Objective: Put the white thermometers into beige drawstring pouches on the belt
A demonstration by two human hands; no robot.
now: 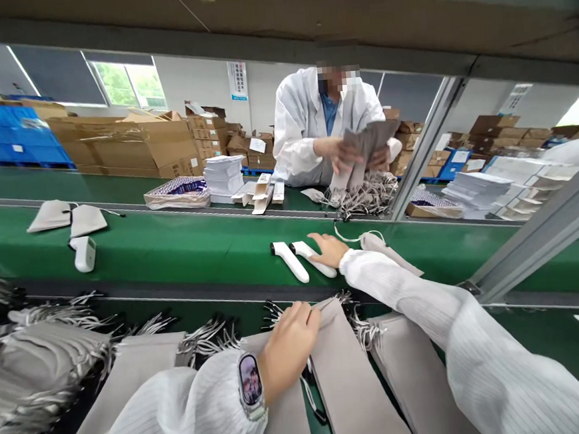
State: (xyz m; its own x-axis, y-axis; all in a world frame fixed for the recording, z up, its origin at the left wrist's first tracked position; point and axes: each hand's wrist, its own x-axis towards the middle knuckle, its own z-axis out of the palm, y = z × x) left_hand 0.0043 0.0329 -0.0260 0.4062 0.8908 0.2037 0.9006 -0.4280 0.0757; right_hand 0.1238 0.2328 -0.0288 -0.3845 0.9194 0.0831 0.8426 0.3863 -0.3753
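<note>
My left hand [292, 342] has its fingers bent together at the top edge of a flat grey drawstring bag [355, 379]. More grey bags lie on either side, their white cords bunched at the far ends. On the green conveyor belt, my right hand [329, 251] reaches over a white handheld device [323, 266] with a black tip, fingers apart and touching or just above it. A second white device of the same bent shape [291, 262] lies beside it on the left. Right of that hand, a grey pouch [387, 253] with a loose white cord rests on the belt.
Two grey pouches [88, 220] and a white device [85, 254] lie on the belt's left. Grey bags are heaped [45, 370] at near left. A metal post [532, 244] slants at right. Opposite, a person in a white coat [302, 119] holds grey bags [367, 147].
</note>
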